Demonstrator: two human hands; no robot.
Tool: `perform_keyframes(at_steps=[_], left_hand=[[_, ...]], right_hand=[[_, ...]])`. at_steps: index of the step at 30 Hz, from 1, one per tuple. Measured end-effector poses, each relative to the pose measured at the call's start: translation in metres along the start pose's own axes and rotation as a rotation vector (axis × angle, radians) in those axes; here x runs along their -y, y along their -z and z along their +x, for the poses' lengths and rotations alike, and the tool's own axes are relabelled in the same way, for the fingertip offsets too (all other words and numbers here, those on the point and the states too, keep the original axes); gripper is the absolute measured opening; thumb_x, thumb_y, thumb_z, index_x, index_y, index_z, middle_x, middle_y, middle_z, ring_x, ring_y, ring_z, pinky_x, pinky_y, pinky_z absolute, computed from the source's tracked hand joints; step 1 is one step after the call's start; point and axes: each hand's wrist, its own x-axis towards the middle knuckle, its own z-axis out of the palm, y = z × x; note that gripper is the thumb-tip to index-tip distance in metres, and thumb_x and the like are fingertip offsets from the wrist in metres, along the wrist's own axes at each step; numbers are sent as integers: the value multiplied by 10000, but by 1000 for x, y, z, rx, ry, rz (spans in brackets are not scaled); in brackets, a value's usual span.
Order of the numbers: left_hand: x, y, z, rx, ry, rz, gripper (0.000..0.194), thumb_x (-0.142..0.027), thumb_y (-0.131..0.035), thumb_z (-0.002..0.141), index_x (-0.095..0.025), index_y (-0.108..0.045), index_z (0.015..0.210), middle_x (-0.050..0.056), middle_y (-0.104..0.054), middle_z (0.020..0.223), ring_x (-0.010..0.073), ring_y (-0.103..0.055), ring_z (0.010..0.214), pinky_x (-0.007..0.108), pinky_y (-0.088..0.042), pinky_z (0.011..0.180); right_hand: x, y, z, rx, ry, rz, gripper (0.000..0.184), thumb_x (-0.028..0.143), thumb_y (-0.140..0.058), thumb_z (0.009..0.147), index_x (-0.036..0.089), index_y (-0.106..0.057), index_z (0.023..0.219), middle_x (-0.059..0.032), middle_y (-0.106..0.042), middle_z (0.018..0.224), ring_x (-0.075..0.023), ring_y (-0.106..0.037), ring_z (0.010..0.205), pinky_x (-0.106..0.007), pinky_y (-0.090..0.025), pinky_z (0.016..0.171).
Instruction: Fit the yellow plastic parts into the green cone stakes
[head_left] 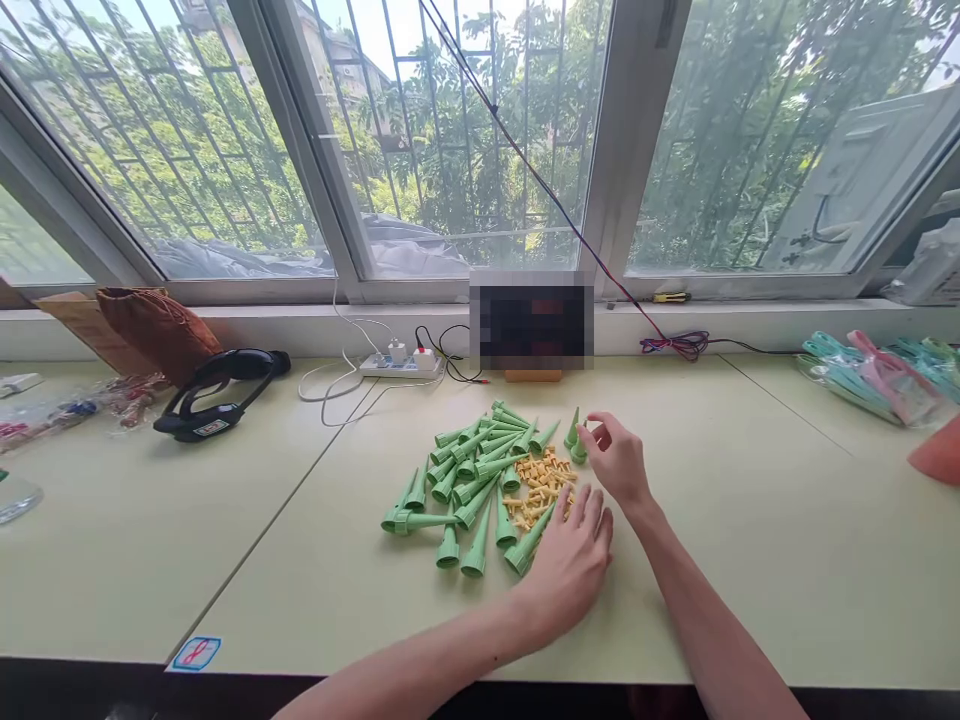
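A pale green table (300, 580) runs beneath a row of barred windows (465, 140), with trees outside. At its near edge, on the left, a small paper label (196, 653) with a red mark sits beside the seam in the tabletop.

Closest in, the left hand (571, 565) lies palm down over the near right side of the pile, its fingers slightly spread and reaching onto the small yellow pegs (541, 480). Green cones (475, 540) crowd around the left, near and far sides of the pegs, many lying on their sides and overlapping; one leans out toward the left hand. Beyond it, the right hand (616, 460) has its thumb and fingers curled at a pair of upright green cones (575, 436), just right of the pile; whether it grips one I cannot tell.

Farther left lie black headphones (217, 395), with a brown bag (157, 330) behind them. Past the pile, a white power strip (401, 367) with plugs and loose cables stands left of a blurred dark screen (532, 325) on a wooden stand (533, 376). To the right, a coiled cable (679, 345) rests near the sill, and bagged teal and pink items (877, 375) lie toward the far right edge.
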Motion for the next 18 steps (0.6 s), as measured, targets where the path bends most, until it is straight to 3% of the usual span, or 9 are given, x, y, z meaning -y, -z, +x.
perform_keyframes(at_steps=[4,11,18], left_hand=[[15,-9,-3,60,-19,58,439,-192,-392,931,-26,-488,1325,215,-507,1391,324,-412,1357,513,-283,1132],[40,5,-16,78,-76,49,387,-127,-387,924,-37,-520,1275,182,-571,1310,288,-476,1296,470,-300,1138],[60,20,-25,36,-175,-91,263,-106,-443,934,-115,-548,1175,127,-636,1193,236,-538,1234,428,-344,1124]], right_hand=[[6,1,-1,-76,12,5,309,448,-529,900,169,-607,1009,24,-589,609,-140,-534,532,-261,-449,609],[22,3,-5,-308,-7,104,280,358,-534,912,171,-502,1118,74,-485,597,-124,-490,501,-239,-419,553],[30,-1,-11,-339,63,118,144,314,-529,920,179,-543,968,71,-451,569,-110,-457,476,-219,-388,510]])
